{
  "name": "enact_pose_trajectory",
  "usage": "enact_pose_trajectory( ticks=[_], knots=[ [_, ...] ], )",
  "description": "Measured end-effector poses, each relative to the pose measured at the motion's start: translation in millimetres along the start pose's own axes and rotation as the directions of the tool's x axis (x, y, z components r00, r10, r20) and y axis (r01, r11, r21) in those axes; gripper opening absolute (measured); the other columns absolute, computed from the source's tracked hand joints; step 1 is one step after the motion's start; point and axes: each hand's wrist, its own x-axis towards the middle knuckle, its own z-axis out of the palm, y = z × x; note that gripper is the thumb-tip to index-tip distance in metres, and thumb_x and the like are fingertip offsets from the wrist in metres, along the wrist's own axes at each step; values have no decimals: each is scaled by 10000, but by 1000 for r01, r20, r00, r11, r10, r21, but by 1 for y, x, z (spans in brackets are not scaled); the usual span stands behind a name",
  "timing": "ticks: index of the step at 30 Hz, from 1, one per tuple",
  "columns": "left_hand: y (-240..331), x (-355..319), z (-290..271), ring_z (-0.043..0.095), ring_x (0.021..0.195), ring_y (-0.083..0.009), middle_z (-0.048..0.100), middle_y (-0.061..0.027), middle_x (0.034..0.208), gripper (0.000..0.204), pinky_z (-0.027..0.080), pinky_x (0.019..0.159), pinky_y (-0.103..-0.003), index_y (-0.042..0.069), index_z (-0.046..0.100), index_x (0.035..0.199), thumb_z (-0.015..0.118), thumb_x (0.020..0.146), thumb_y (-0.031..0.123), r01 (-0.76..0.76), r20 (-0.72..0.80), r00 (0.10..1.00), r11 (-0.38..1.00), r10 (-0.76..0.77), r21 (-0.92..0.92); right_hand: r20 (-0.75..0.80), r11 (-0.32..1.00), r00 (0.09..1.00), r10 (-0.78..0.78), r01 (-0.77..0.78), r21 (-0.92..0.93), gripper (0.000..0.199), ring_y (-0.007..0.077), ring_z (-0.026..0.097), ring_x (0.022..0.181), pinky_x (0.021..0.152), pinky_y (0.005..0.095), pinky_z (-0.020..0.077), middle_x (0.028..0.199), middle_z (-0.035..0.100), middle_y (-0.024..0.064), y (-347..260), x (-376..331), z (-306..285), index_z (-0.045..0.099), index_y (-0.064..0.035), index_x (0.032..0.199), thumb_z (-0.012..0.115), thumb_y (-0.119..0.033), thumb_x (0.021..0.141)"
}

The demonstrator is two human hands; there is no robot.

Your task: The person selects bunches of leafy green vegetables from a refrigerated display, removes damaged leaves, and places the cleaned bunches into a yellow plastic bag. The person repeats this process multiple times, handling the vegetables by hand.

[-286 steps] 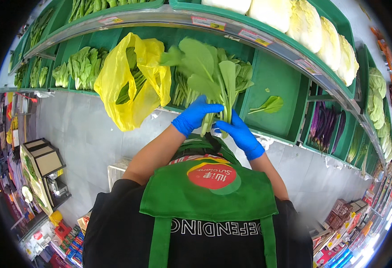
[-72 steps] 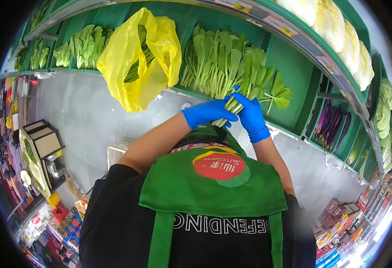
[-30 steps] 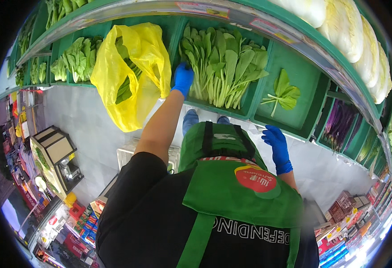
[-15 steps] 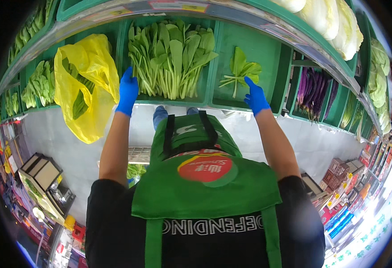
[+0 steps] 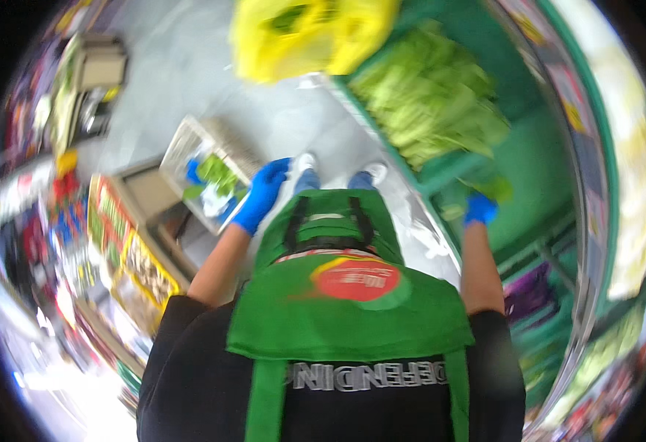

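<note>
My left hand (image 5: 264, 193), in a blue glove, hangs over the near end of a pale basket (image 5: 253, 163) on the floor, its fingers stretched out and nothing seen in them. My right hand (image 5: 479, 209), also blue-gloved, reaches into the green tray at the right. It is against a small bunch of leafy greens (image 5: 495, 187). Motion blur smears its fingers, and I cannot make out whether they grip the bunch. A big heap of leafy greens (image 5: 433, 96) lies in the neighbouring compartment.
A yellow plastic bag (image 5: 315, 37) with greens inside is at the top. Inside the basket are loose leaves (image 5: 218, 175). Purple vegetables (image 5: 530, 295) fill a tray at the lower right. Cartons (image 5: 128, 236) stand left; pale cabbages (image 5: 621, 169) line the upper shelf.
My view has swung left, bringing the floor basket into sight. My left hand has left the tray edge beside the bag and come above the basket. My right hand has moved onto the small bunch.
</note>
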Motion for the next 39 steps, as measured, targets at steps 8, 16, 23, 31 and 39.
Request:
enact_pose_trajectory(
  ticks=[8,16,23,31,39],
  knots=[
    [-61,-49,-2,559,1000,-177,585,-129,1137,309,445,883,-298,-21,537,1184,509,901,100,6,63,998,985,5,-172,-199,805,978,-59,-71,-589,217,209,589,825,693,432,401,1010,582,82,-65,-28,0,558,-160,1051,518,-166,838],
    [-144,-108,-65,575,910,-143,608,-86,1090,299,474,784,-269,-10,551,1173,522,905,119,217,-68,971,966,-228,-138,-289,808,918,-270,53,-587,317,205,546,783,629,400,463,967,598,50,-31,-32,87,569,-94,1047,693,-59,758],
    [-109,-126,-58,556,931,-148,596,-77,1111,313,458,841,-291,2,539,1198,510,899,91,310,-118,935,933,-335,-184,-119,788,991,-63,-24,-615,366,244,533,949,881,385,407,1097,578,106,-16,32,56,552,-41,1143,471,-308,906],
    [-123,-185,-29,610,927,-201,626,-138,1083,322,470,840,-318,34,570,1166,523,888,189,359,-260,879,914,-399,-191,337,602,901,-272,433,-671,315,231,543,928,812,358,454,1091,563,124,-25,-131,214,529,21,1121,562,-70,821],
    [-288,-227,-76,620,762,-173,642,-119,921,293,504,724,-291,5,606,1094,534,865,172,292,-328,663,636,-673,-714,691,541,511,512,433,-721,447,181,517,1016,886,317,415,1138,539,74,267,-384,425,476,-6,1222,559,-50,785]
  ],
)
